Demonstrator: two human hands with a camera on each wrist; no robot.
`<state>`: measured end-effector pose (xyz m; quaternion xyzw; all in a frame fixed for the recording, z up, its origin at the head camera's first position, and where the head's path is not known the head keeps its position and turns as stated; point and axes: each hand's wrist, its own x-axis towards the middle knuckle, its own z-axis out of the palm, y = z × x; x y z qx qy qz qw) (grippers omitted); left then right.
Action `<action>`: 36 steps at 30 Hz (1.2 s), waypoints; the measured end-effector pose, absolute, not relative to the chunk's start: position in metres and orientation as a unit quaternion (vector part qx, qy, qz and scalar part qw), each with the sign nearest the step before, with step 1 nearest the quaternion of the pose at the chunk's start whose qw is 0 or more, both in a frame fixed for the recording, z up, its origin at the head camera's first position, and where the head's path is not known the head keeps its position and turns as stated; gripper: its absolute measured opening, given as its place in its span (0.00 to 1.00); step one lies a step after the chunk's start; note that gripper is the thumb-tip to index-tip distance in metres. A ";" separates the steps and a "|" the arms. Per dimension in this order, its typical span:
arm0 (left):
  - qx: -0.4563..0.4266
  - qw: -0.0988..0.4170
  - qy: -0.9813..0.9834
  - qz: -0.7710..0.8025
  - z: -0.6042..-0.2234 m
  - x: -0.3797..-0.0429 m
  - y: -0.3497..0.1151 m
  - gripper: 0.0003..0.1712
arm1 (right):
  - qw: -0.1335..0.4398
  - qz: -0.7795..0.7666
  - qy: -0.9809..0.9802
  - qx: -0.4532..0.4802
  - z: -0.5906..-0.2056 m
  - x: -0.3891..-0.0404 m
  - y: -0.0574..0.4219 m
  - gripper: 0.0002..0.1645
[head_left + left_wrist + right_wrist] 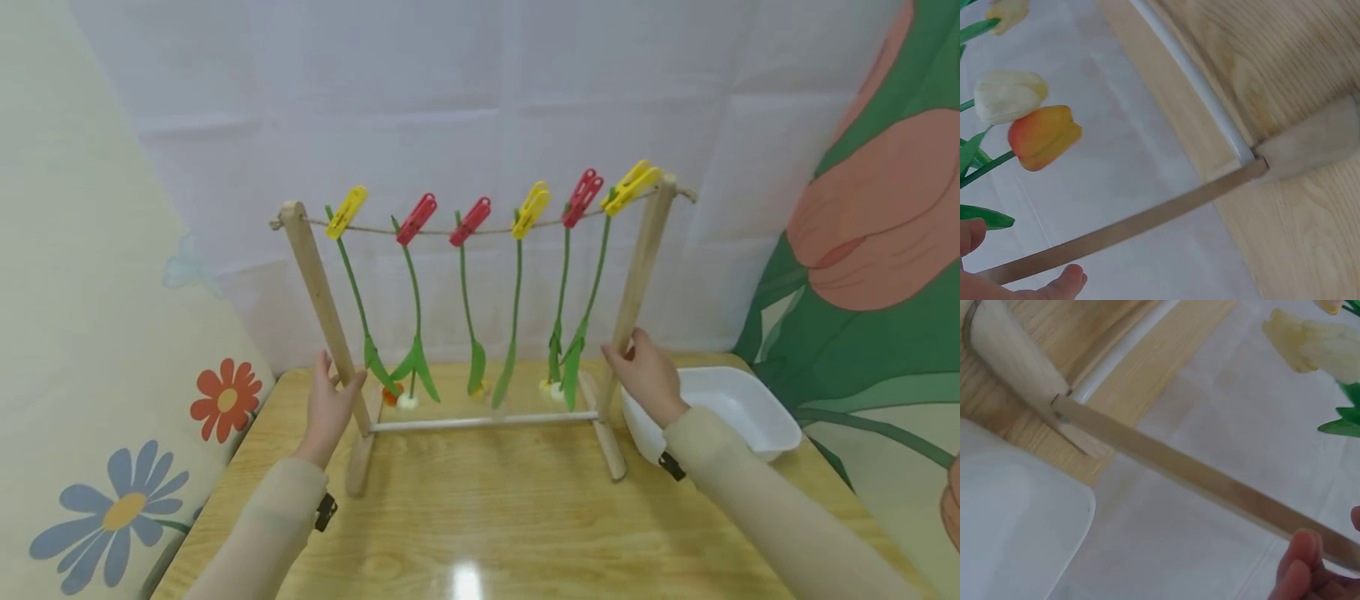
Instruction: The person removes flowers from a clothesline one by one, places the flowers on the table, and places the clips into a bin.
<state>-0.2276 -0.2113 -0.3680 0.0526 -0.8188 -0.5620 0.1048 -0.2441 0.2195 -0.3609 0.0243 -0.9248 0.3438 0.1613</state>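
A wooden stand (634,287) with a string (435,232) tied between its two posts stands on the table. Artificial tulips hang head down from the string, held by red clothespins (470,222) and yellow clothespins (347,212). My left hand (330,414) grips the left post low down, thumb and fingers on either side of it. Lower on the right post, my right hand (651,379) holds it between thumb and fingers. An orange tulip (1044,139) and a white tulip (1010,97) show near the left post in the left wrist view.
A white plastic basin (738,408) sits on the wooden table (480,500), right of the stand and behind my right forearm. A white cloth (465,108) hangs behind. Painted flowers (123,512) cover the walls at the sides.
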 end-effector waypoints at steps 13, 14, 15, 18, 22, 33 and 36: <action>0.065 0.129 -0.834 -0.532 -0.360 -0.240 -0.208 0.22 | 0.125 0.323 -0.937 0.054 -0.359 -0.261 0.226 0.18; 0.066 0.129 -0.839 -0.524 -0.360 -0.241 -0.209 0.22 | 0.119 0.328 -0.936 0.054 -0.358 -0.262 0.226 0.18; 0.067 0.126 -0.845 -0.515 -0.360 -0.242 -0.209 0.22 | 0.113 0.334 -0.934 0.054 -0.358 -0.262 0.226 0.17; 0.063 0.115 -0.864 -0.487 -0.361 -0.243 -0.210 0.22 | 0.101 0.355 -0.928 0.047 -0.359 -0.262 0.226 0.16; 0.059 0.103 -0.878 -0.464 -0.363 -0.243 -0.211 0.23 | 0.095 0.374 -0.922 0.041 -0.362 -0.261 0.226 0.16; 0.067 0.125 -0.883 -0.447 -0.364 -0.247 -0.207 0.22 | 0.106 0.383 -0.917 0.040 -0.367 -0.261 0.224 0.18; 0.063 0.130 -0.884 -0.444 -0.364 -0.246 -0.206 0.22 | 0.101 0.387 -0.915 0.043 -0.366 -0.261 0.224 0.19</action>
